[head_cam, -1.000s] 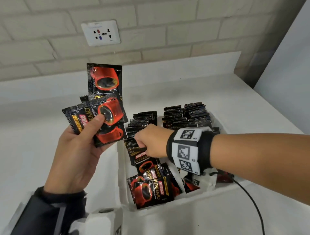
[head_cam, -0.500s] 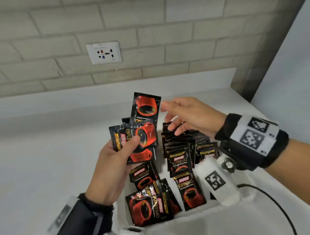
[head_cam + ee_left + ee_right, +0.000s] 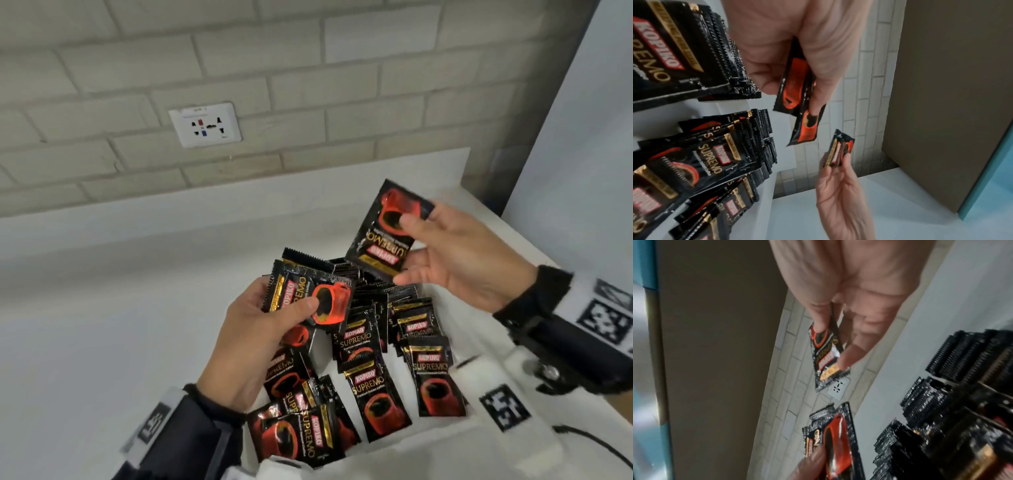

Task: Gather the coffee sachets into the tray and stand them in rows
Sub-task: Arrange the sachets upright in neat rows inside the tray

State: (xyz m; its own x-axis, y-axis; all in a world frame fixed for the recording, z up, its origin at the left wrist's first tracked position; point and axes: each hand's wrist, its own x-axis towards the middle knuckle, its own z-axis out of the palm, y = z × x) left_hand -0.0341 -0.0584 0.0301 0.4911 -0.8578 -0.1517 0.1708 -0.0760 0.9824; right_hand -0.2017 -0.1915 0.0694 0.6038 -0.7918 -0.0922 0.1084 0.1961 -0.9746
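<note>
My right hand pinches one black-and-red coffee sachet between thumb and fingers, held above the far end of the white tray. In the right wrist view this single sachet hangs from my fingers. My left hand grips a small fan of sachets over the tray's left side, thumb pressed on top; the left wrist view shows that bunch edge-on. Inside the tray several sachets stand in rows, and loose ones lie flat at the near end.
The tray sits on a white counter against a brick wall with a white power socket. A pale panel rises at the right. A black cable trails from my right wrist device.
My right hand, which was empty and reaching half a second ago, has taken the top sachet from the left hand's bunch and drawn it away to the right. The left hand stays over the tray.
</note>
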